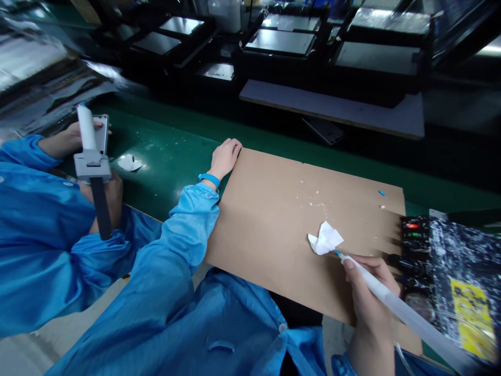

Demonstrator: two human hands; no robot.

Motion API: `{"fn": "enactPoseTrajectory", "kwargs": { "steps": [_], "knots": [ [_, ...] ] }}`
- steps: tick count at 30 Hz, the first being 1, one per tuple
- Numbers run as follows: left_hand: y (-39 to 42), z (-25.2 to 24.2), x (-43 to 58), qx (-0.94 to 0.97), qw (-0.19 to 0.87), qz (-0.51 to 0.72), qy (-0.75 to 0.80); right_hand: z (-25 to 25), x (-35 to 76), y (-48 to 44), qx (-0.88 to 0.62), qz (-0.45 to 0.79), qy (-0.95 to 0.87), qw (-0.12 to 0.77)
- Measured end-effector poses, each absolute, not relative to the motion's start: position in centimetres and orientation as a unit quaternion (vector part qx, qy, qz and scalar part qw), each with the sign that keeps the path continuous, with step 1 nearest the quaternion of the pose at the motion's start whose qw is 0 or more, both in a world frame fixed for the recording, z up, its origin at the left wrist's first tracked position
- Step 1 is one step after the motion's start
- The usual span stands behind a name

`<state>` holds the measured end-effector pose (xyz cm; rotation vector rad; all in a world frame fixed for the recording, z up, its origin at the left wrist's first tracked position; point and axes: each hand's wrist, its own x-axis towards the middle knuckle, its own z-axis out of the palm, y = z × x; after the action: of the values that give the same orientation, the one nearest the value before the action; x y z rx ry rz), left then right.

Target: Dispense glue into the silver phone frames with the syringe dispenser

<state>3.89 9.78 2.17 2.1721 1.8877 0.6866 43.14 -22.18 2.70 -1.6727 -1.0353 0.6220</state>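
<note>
1. My right hand (pixel 366 305) is closed around a white tube (pixel 395 303), its blue tip (pixel 337 253) at the right edge of a white paper scrap (pixel 326 239). I can't tell whether they touch; if they do, a sideways nudge could drag the scrap.
2. My left hand (pixel 226 158) lies at the far left corner of the cardboard sheet (pixel 266 230) beneath the scrap. Whether its fingers pinch or merely rest, I can't tell; a loose hold could let the sheet slide.
3. White flecks (pixel 317 203) dot the sheet beyond the scrap, so a careless sweep could smear them.
4. The dark box (pixel 442 261) stands near on the right; swinging the tube's rear might knock it.
5. A co-worker's sleeve (pixel 35 224) is near on the left, so my elbow could jostle it.
</note>
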Motion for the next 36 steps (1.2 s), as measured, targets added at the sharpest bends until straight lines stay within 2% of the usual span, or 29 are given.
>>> {"fn": "enactPoseTrajectory", "kwargs": {
  "steps": [12, 26, 36],
  "knots": [
    [9.66, 2.35, 3.89, 0.747, 0.091, 0.239, 0.613, 2.23, 43.30, -22.38, -0.691, 0.266, -0.421, 0.523],
    [9.76, 2.61, 4.69, 0.747, 0.069, 0.190, 0.634, 2.44, 43.30, -22.42, -0.705, 0.267, -0.421, 0.506],
    [9.71, 2.33, 4.52, 0.735, 0.086, 0.213, 0.638, 2.05, 43.27, -22.40, -0.681, 0.272, -0.436, 0.522]
  ]
}}
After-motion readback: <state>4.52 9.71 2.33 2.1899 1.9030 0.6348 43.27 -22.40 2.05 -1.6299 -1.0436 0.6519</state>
